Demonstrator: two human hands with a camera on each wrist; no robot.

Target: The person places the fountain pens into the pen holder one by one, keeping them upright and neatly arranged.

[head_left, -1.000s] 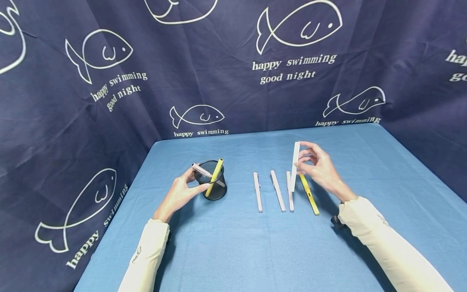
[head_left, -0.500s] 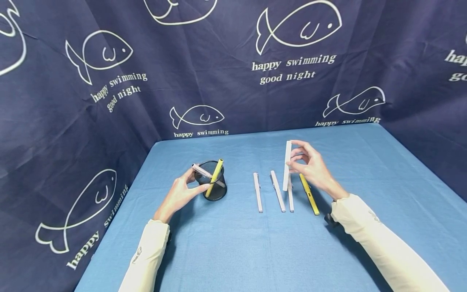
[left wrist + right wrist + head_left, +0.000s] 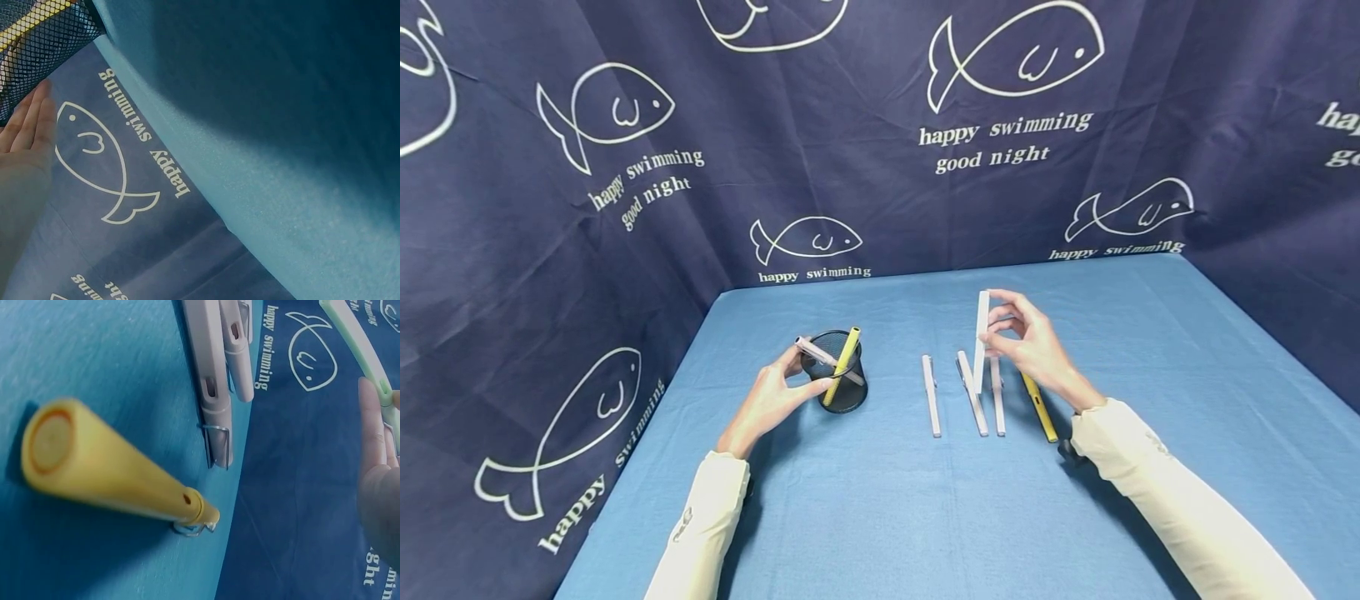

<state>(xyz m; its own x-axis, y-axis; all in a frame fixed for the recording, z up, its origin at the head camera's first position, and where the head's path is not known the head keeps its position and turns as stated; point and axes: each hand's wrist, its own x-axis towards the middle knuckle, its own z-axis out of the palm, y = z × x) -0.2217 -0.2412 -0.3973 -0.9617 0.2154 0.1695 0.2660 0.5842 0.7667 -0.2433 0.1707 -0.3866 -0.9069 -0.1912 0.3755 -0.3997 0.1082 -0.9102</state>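
My left hand (image 3: 769, 400) grips a black mesh pen cup (image 3: 852, 395), thumb across the near side and fingers round the far left. A pale pink pen (image 3: 813, 350) and a yellow pen (image 3: 849, 352) lean crosswise in it. In the left wrist view, fingertips lie against the mesh cup (image 3: 53, 53). My right hand (image 3: 1028, 343) pinches a white pen (image 3: 981, 337) nearly upright, above the row on the table. That row has three pale pink pens, the left one (image 3: 931, 400), the middle one (image 3: 972, 400) and the right one (image 3: 997, 404), plus a yellow pen (image 3: 1040, 410).
A blue cloth covers the table (image 3: 880, 517). Behind it and along both sides hangs a dark navy curtain (image 3: 880, 183) printed with fish and lettering. The right wrist view shows the lying yellow pen (image 3: 125, 465) close up, under the right forearm.
My right hand has moved left with the white pen, from over the right pink pen to over the middle one. The left hand and cup have stayed in place.
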